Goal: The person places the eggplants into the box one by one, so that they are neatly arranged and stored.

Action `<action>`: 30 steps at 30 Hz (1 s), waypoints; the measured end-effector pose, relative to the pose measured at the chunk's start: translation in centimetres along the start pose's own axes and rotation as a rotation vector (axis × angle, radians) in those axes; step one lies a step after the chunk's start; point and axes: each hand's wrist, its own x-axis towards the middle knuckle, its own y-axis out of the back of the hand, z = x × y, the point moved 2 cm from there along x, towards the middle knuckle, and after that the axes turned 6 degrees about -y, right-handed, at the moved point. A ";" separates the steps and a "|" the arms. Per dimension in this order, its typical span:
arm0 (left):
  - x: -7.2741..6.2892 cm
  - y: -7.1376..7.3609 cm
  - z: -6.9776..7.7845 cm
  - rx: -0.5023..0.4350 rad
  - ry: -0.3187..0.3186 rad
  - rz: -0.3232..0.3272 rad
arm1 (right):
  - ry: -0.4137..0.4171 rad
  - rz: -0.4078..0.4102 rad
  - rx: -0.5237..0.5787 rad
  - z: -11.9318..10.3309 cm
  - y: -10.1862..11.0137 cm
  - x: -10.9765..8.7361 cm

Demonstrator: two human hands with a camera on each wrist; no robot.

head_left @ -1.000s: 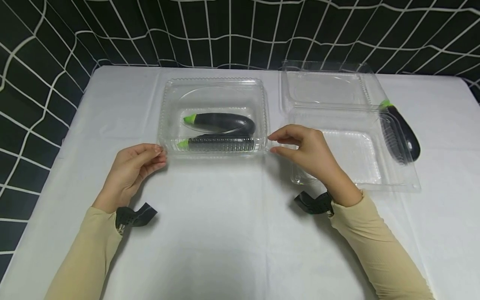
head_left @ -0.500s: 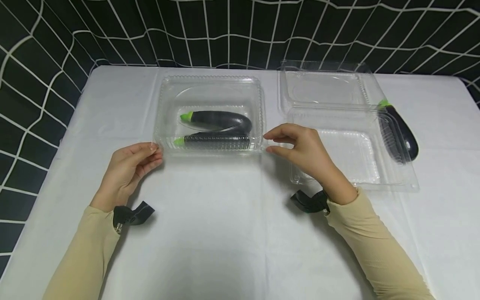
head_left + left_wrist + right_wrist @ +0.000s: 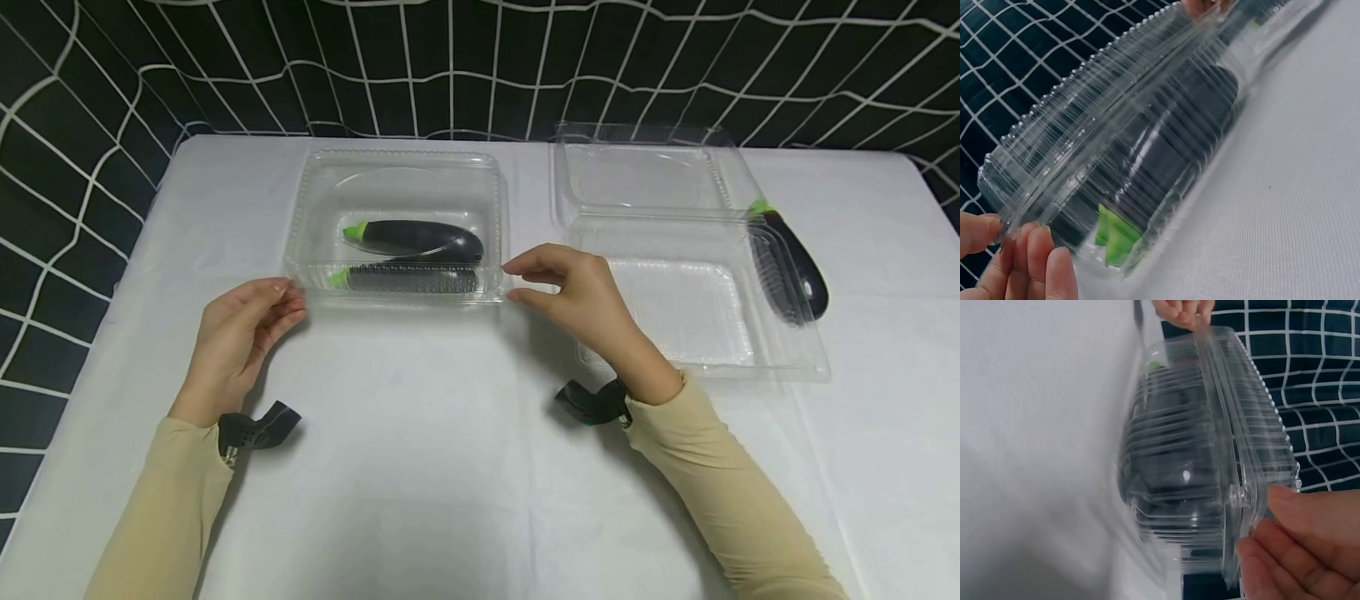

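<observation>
A clear plastic clamshell container [image 3: 397,187], its lid down, stands at the back left of the table. Two toy-like black eggplants with green stems show through it, one eggplant [image 3: 420,237] behind the other. My left hand [image 3: 236,346] pinches the rim at the front left corner between thumb and fingers. At the front right corner, my right hand [image 3: 573,292] holds the rim the same way. In the left wrist view, the left fingers [image 3: 1038,250] lie at the seam of lid and base. The right wrist view has the right thumb [image 3: 1316,512] on the lid side of the rim.
To the right lies a second clear container [image 3: 675,308], its lid folded back. A third eggplant [image 3: 798,258] lies at its right side, partly seen through the plastic. Behind the white-covered table [image 3: 420,467] hangs a dark cloth [image 3: 420,50] with white grid lines.
The closed container, with the eggplants inside, has slid to the left and slightly back. Both hands have moved left with it, still gripping its front corners. The open container stays in place.
</observation>
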 end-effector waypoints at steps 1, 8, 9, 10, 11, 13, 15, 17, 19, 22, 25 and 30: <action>0.0 0.0 0.0 0.008 -0.009 -0.001 | 0.000 0.006 -0.002 -0.1 -0.1 0.0; 0.0 0.2 0.1 0.011 -0.014 0.011 | -0.006 0.014 -0.002 -0.3 -0.4 0.1; 0.0 0.2 0.0 0.012 -0.015 0.012 | -0.008 0.014 -0.006 -0.3 -0.4 0.1; 0.0 0.2 0.0 0.014 -0.015 0.012 | -0.008 0.015 -0.011 -0.3 -0.4 0.1; 0.0 0.2 0.0 0.015 -0.016 0.011 | -0.009 0.016 -0.017 -0.3 -0.3 0.1; 0.0 0.2 0.0 0.020 -0.018 0.008 | -0.010 0.017 -0.023 -0.4 -0.3 0.1; 0.0 0.3 0.0 0.030 -0.021 0.001 | -0.014 0.016 -0.023 -0.4 -0.2 0.1; 0.0 0.3 0.0 0.038 -0.021 -0.007 | -0.017 0.016 -0.018 -0.5 -0.1 0.1; 0.0 0.3 0.0 0.049 -0.023 -0.016 | -0.021 0.018 -0.004 -0.5 0.0 0.0; 0.0 0.3 0.1 0.064 -0.022 -0.033 | -0.025 0.026 0.012 -0.7 0.4 -0.1; 0.0 0.2 0.1 0.086 -0.025 -0.044 | -0.028 0.035 0.027 -0.8 0.9 -0.3; 0.0 0.0 0.3 0.166 -0.095 0.037 | -0.007 0.054 0.028 -0.8 2.0 -0.7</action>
